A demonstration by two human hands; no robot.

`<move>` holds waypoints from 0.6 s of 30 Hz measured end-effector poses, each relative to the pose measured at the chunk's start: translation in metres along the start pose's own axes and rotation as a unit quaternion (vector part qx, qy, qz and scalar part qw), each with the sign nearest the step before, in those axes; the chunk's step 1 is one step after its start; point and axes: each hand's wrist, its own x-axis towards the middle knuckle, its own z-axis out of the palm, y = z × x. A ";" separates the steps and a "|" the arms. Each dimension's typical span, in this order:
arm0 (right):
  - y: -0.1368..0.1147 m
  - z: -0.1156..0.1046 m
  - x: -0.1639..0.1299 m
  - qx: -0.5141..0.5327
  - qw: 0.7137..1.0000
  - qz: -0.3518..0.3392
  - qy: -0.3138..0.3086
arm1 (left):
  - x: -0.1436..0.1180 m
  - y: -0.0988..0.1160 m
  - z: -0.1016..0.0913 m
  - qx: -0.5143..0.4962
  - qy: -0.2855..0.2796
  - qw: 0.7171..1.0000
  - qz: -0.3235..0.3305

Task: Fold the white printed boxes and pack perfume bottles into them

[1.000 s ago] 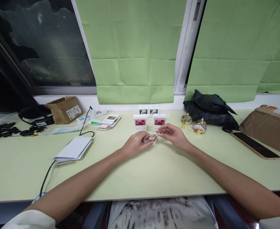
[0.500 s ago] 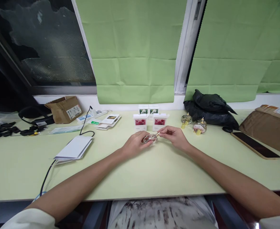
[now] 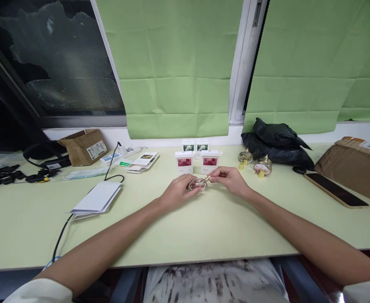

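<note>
Green curtains [image 3: 175, 67] hang beyond the far edge of the pale table [image 3: 188, 235]. Toward the right edge sits a brown box [image 3: 352, 166], with a black bag [image 3: 275, 143] nearer the far edge. Midway between the left and right edges, the left hand [image 3: 178, 191] is wrapped around the body of a clear glass bottle [image 3: 199, 185], while the right hand [image 3: 231, 181] pinches the gold top [image 3: 207, 179]; the bottle leans, its neck toward the right hand. Whether the glass rests on the table cannot be made out. Smooth, rounded glass probably gives the left hand little grip, so a hard twist or pull at the top could make the body spin or slip, and a drop might chip it. Just beyond, toward the far edge, stand two white boxes [image 3: 184, 163] with red flower pictures; a sudden jerk could drive the right hand into them and tip one over. Smallest and likely touchiest is that gold top: sideways force may bend it, and whether it sits loose or firm does not show.
</note>
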 end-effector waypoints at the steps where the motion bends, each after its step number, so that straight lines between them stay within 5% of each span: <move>1: 0.001 0.001 0.000 0.008 1.000 0.002 0.005 | 0.000 0.000 0.000 -0.002 0.000 1.000 -0.005; 7: 0.002 0.003 -0.002 -0.036 0.998 -0.051 0.014 | 0.000 0.002 -0.002 0.001 -0.002 1.000 -0.011; 13: -0.002 -0.003 0.003 -0.026 0.999 0.000 -0.019 | 0.000 -0.001 -0.001 0.004 0.002 1.000 0.015; 18: 0.001 0.004 0.000 -0.010 1.000 -0.023 0.015 | 0.000 -0.002 -0.001 0.002 -0.001 1.000 -0.007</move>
